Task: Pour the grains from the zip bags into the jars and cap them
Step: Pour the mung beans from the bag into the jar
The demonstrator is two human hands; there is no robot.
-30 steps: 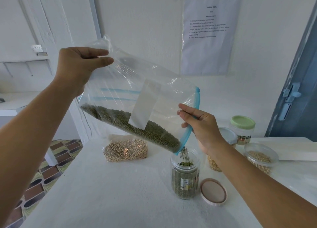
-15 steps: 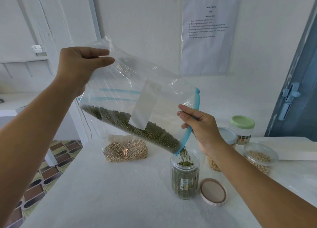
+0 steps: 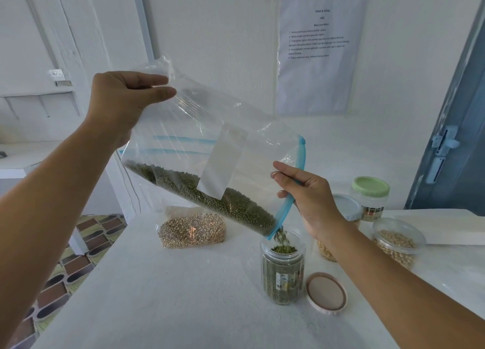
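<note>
Left hand [image 3: 123,99] pinches the bag [image 3: 210,149] bottom corner at 10 o'clock; right hand [image 3: 307,194] grips the zip edge. Bag's long axis slopes toward 4 o'clock, its low corner directly over the open jar [image 3: 283,270]. Right hand nearer.

Quick count: two zip bags, one with green grains [image 3: 225,204] up in the air and one with pale grains [image 3: 193,230] lying on the tabletop [image 3: 183,309]. Four jars total: an open one of green grains [image 3: 283,272], an open one of pale grains [image 3: 397,241], one with a green lid [image 3: 371,199] and one with a pale blue lid [image 3: 347,209]. Also one loose pink lid [image 3: 326,293], one printed sheet [image 3: 319,52] on the wall, and two hands, left [image 3: 123,104] and right [image 3: 309,199].
</note>
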